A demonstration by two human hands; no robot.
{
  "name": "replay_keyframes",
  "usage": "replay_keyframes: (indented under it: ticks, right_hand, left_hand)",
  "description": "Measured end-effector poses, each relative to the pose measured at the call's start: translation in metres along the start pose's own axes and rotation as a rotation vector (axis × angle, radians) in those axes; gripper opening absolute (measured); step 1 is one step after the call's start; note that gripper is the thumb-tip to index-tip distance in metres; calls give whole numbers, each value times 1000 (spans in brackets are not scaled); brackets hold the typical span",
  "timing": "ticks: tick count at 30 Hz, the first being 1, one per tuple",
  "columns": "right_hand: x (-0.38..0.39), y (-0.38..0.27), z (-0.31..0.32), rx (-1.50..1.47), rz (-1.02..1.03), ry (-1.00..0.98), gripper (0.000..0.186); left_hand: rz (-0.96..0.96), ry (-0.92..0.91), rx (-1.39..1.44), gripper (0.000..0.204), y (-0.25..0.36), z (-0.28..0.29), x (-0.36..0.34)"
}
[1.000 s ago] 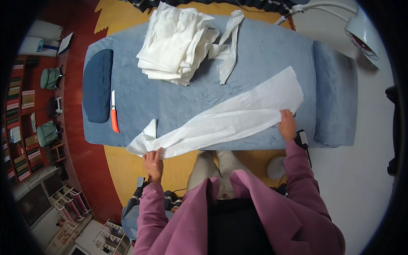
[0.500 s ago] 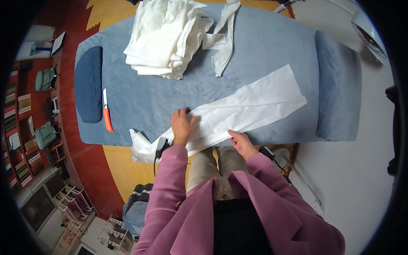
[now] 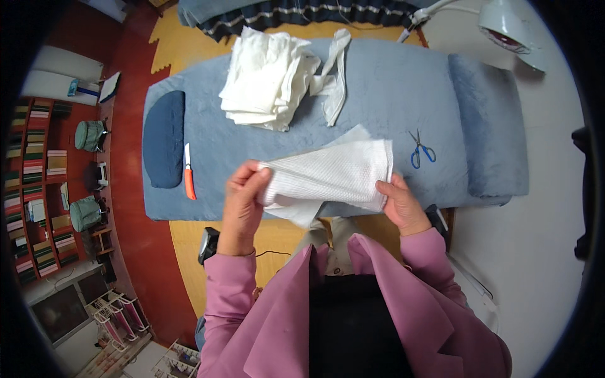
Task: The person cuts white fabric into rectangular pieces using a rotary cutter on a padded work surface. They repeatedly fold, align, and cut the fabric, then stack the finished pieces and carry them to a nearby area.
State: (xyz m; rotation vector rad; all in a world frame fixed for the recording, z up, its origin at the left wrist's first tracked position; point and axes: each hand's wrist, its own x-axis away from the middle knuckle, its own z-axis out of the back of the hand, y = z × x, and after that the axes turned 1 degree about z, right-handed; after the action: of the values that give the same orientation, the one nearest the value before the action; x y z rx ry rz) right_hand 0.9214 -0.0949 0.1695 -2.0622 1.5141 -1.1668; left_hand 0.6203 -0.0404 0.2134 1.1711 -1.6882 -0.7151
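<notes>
A white textured cloth [image 3: 334, 171] is stretched between my hands above the near edge of the bed, its left end bunched and its right end spread flat. My left hand [image 3: 242, 200] is closed, pinching the bunched end between thumb and fingers. At the lower right edge, my right hand [image 3: 404, 205] grips the cloth with the thumb on top. More of the white material hangs below and shows behind it. Blue-handled scissors [image 3: 423, 153] lie partly opened to the right. An orange-handled knife [image 3: 189, 175] rests on the bed to the left.
A blue-grey padded bed [image 3: 391, 88] spans the space before me, with a dark blue pillow [image 3: 165, 142] left and a bolster [image 3: 488, 126] right. White folded cloths [image 3: 265, 82] are piled at the far side beside a loose white strip [image 3: 338, 79]. A lamp [image 3: 504, 26] stands far right.
The long white cloth lay across the bed under my hands; now it is lifted and drawn shorter between them. The scissors have come into sight. The view has shifted, showing more beyond the bed.
</notes>
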Motion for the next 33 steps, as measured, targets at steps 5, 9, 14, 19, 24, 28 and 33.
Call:
replay_keyframes:
  ticks: [5,9,14,19,24,28,33]
  right_hand:
    - [6,-49,-40,261,89,-161,38]
    - [-4,-50,-57,219,162,-41,25]
    - [-7,-61,-88,374,334,-55,31]
    - [-12,-50,-129,438,377,26,53]
    - [-9,-17,-170,409,479,-259,64]
    - [9,11,-208,650,257,-565,46]
    - [20,19,-208,480,-31,-549,27]
  left_hand:
    - [-406,-20,2,5,70,4,32]
    - [-583,16,-104,6,86,12,55]
    - [-726,-6,-234,4,93,22,67]
    - [-891,34,-259,5,96,48,74]
    - [-892,241,-233,10,121,78,85]
    - [-1052,454,-362,13,165,82,112]
    - [-1110,531,-642,15,210,63,99]
